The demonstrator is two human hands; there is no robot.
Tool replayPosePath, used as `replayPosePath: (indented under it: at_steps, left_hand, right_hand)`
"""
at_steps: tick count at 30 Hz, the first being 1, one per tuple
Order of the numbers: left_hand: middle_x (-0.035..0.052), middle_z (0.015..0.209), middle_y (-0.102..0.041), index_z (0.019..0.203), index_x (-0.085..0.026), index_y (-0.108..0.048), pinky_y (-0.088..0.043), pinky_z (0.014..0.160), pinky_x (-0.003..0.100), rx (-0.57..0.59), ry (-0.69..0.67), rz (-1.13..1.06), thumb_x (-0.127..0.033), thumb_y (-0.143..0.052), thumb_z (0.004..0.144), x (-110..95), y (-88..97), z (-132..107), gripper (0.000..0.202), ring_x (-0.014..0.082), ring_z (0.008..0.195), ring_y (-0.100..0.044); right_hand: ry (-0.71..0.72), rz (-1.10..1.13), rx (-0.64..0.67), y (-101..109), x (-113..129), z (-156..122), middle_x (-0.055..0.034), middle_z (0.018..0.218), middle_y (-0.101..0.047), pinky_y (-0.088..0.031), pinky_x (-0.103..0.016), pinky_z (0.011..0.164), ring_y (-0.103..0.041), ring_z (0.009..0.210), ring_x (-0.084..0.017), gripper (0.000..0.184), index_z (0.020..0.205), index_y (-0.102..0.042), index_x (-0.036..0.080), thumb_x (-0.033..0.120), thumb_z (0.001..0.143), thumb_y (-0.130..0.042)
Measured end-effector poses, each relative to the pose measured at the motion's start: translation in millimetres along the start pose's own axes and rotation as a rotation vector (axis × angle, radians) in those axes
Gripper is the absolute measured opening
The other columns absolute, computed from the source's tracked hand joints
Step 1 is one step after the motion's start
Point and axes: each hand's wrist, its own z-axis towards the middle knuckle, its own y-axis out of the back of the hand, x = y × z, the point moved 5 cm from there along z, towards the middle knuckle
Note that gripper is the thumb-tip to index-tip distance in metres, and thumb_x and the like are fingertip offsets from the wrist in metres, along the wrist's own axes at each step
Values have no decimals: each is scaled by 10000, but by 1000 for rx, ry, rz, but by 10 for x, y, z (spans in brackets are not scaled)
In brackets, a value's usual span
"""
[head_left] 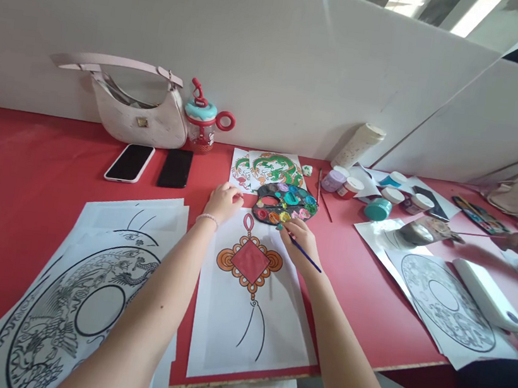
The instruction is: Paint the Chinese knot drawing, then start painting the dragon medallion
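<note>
We log the knot sheet [214, 347] nearest, between our forearms, its long axis running near to far; the red diamond [250, 261] and orange loops are coloured, the hanging lines at the near end bare outline. Left of it, a stack of line drawings [59, 295] lies beneath our left forearm's path. Right hand [299, 241], above the sheet's far right part: fingers pinched around a blue paintbrush [305, 255], its long axis slanting from near right to far left, tip teal. Left hand [224, 202], at the sheet's far left corner: fingers loosely curled; we cannot tell whether they grip anything. Key relation: the paint palette [266, 189] lies just beyond the sheet, long axis left to right; the right hand is nearer, at its near edge, the left just beside its left end. Tip contact with the palette: unclear. Beyond lie dragon pictures [276, 166].
</note>
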Motion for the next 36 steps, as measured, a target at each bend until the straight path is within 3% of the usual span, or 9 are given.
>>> replayPosePath:
  at_steps: [4, 9, 16, 22, 29, 36]
  left_hand:
    - [46, 998, -604, 820, -221, -649, -421, 926, 399, -6, -7, -1, -227, -502, 780, -1, 4, 1, 152, 224, 1006, -556]
    - [47, 1016, -604, 823, -218, -647, -419, 924, 416, -5, -15, 2, -231, -499, 784, -1, 0, -6, 153, 232, 1018, -553]
    - [43, 1018, -608, 818, -219, -648, -425, 925, 399, 0, -2, 7, -227, -502, 787, -13, 9, -9, 149, 224, 1011, -559]
    - [45, 1016, -607, 814, -216, -653, -430, 922, 388, 7, 15, -1, -232, -508, 788, -21, 24, -10, 148, 226, 1016, -560]
    - [43, 989, -596, 831, -206, -655, -441, 931, 338, -11, 7, -74, -211, -498, 792, 24, 31, 17, 162, 197, 991, -569]
    - [59, 997, -588, 844, -185, -644, -434, 951, 343, -59, -14, -127, -196, -477, 817, 15, 76, -18, 169, 194, 1007, -559]
  right_hand:
    - [-35, 62, 37, 8, -37, -5, -56, 764, -610, -460, -257, 653, -587, 701, -142, 273, 677, -631, 193, 284, 869, -459]
    - [-97, 101, -23, 62, -122, -12, -55, 726, -613, -454, -260, 645, -584, 686, -146, 320, 680, -639, 186, 333, 885, -441]
    - [-146, 144, 9, 52, -86, 5, -56, 713, -623, -437, -272, 633, -570, 669, -153, 348, 639, -621, 184, 381, 868, -449]
    - [-354, 294, -136, 156, -155, -48, -23, 599, -562, -400, -270, 576, -509, 587, -136, 387, 605, -568, 175, 461, 841, -456]
    - [-431, 473, -234, 140, -110, -76, 60, 530, -409, -275, -212, 463, -327, 485, -65, 238, 635, -471, 188, 328, 725, -642]
    - [-378, 444, -106, 70, 158, -103, 64, 487, -386, -281, -212, 442, -341, 450, -68, 281, 587, -389, 202, 292, 740, -608]
